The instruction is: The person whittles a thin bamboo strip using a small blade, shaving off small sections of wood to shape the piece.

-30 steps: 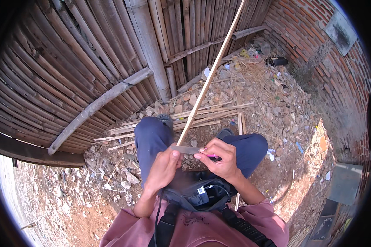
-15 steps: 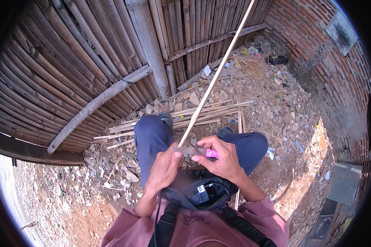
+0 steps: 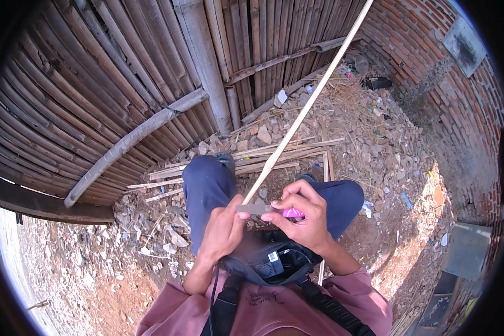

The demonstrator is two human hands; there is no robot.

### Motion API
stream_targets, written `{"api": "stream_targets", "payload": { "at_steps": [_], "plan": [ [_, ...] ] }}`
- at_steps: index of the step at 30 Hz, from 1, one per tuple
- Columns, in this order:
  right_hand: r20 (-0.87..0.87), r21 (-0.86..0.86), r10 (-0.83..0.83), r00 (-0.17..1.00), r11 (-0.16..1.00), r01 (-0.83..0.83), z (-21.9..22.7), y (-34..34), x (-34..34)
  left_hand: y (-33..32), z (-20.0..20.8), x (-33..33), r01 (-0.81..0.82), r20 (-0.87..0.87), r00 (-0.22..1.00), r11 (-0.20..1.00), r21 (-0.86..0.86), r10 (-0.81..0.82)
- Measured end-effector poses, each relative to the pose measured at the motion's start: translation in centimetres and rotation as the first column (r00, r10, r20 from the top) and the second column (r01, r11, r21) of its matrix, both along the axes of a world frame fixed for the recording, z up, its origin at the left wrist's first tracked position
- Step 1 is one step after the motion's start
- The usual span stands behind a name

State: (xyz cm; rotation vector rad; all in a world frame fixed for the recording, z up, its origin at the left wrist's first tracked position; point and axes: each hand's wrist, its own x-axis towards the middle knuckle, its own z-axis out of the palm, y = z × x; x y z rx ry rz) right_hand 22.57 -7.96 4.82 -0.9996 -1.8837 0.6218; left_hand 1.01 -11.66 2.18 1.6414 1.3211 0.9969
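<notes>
A long, pale bamboo strip [image 3: 309, 99] slants up and to the right from my left hand [image 3: 223, 231], which is closed around its near end. In my right hand [image 3: 305, 215] is a knife [image 3: 253, 209] with a short grey blade and a pink handle. The blade lies sideways between my hands, its tip at my left thumb and against or very near the strip's base. My right fingers wrap the handle and cover part of it.
Cut bamboo strips [image 3: 252, 159] lie beyond my knees on rubble-strewn ground. A bamboo wall [image 3: 134, 73] with a thick post [image 3: 204, 67] rises ahead and left; a brick wall [image 3: 459, 95] stands at right. An open black bag [image 3: 269, 263] sits at my waist.
The bamboo strip's far end has swung right. The knife has shifted slightly down, and its blade now lies nearly level. My right fingers have changed their grip a little.
</notes>
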Motion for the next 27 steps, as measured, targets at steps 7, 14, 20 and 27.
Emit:
{"api": "stream_targets", "payload": {
  "at_steps": [7, 14, 20, 27],
  "plan": [
    [0.047, 0.236, -0.057, 0.997, 0.971, 0.044, -0.7, -0.8, 0.2, -0.3, -0.2, 0.1, -0.011, -0.016, 1.0, 1.0, 0.004, 0.011],
    [0.087, 0.399, -0.073, 0.994, 0.916, 0.032, -1.1, -0.1, 0.3, -0.4, -0.2, 0.2, -0.025, -0.014, 1.0, 1.0, 0.007, 0.025],
    [0.131, 0.48, -0.125, 0.983, 0.876, 0.047, -1.4, -0.3, 0.4, -0.4, -0.1, 0.3, -0.029, -0.05, 0.998, 1.0, 0.003, 0.029],
    [0.149, 0.54, -0.153, 0.977, 0.84, 0.049, -1.6, -0.3, 0.5, -0.4, 0.4, 0.7, -0.061, -0.07, 0.996, 0.998, -0.01, 0.061]
  ]
}}
